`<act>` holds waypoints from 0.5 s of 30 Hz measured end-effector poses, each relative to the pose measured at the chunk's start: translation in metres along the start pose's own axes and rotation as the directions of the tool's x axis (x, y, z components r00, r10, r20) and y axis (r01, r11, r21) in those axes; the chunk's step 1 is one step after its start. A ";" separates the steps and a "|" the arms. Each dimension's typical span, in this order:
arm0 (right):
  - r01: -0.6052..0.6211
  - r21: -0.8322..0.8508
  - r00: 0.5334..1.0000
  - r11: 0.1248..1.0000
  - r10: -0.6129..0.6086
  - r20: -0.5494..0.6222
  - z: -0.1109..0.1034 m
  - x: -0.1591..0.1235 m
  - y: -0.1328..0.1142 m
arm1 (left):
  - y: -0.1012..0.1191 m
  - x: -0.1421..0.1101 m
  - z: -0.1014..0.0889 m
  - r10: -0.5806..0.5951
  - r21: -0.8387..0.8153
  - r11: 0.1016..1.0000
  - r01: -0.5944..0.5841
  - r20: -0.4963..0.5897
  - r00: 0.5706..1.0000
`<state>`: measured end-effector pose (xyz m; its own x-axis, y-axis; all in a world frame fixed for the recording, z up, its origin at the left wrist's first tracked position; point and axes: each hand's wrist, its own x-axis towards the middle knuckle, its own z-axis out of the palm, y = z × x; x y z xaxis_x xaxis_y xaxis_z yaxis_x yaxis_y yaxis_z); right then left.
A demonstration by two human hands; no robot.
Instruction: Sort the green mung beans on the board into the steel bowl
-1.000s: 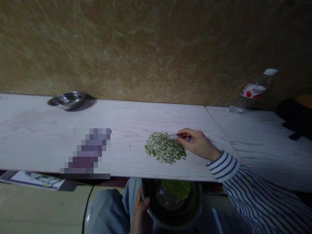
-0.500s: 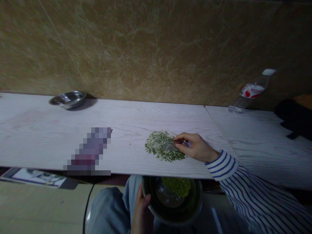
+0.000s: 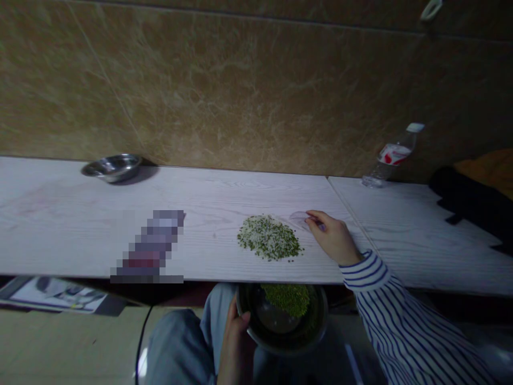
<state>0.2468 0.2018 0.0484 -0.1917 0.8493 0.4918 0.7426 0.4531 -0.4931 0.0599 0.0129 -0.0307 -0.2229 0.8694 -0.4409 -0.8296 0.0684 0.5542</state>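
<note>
A flat pile of white grains mixed with green beans [image 3: 269,238] lies on the white wood-grain table. Just right of it, my right hand [image 3: 332,235] pinches a thin, clear plastic piece with a rounded end [image 3: 298,216] between thumb and fingers. The piece is held close to the tabletop, apart from the pile; its exact kind is hard to make out. Below the table's front edge, my left hand [image 3: 237,334] grips the left rim of a metal bowl [image 3: 286,347], thumb on the rim. Green beans [image 3: 289,300] gather at the bowl's far side.
A shallow steel bowl [image 3: 112,168] stands at the back left, by the marbled wall. A pixelated flat object [image 3: 150,248] lies left of the pile. At the back right are a plastic bottle [image 3: 388,158] with a white cap and a dark cloth item [image 3: 449,192].
My right hand moved the clear piece onto the pile, then off to its right side. The pile's right edge has drawn inward. My left hand keeps hold of the bowl. The view has shifted slightly.
</note>
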 end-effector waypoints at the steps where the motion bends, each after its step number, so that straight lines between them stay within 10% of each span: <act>1: -0.004 -0.002 1.000 1.000 0.004 0.010 0.001 0.000 -0.001 | -0.001 0.001 -0.001 -0.010 -0.007 1.000 0.010 0.002 1.000; 15: -0.104 0.209 0.993 0.972 0.089 0.080 -0.002 -0.030 -0.007 | -0.004 -0.007 0.003 -0.003 0.069 0.998 0.008 -0.064 0.998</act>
<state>0.2487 0.1723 0.0390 -0.1752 0.9052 0.3871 0.6077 0.4088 -0.6809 0.0668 0.0081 -0.0276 -0.2525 0.8362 -0.4868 -0.7938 0.1086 0.5983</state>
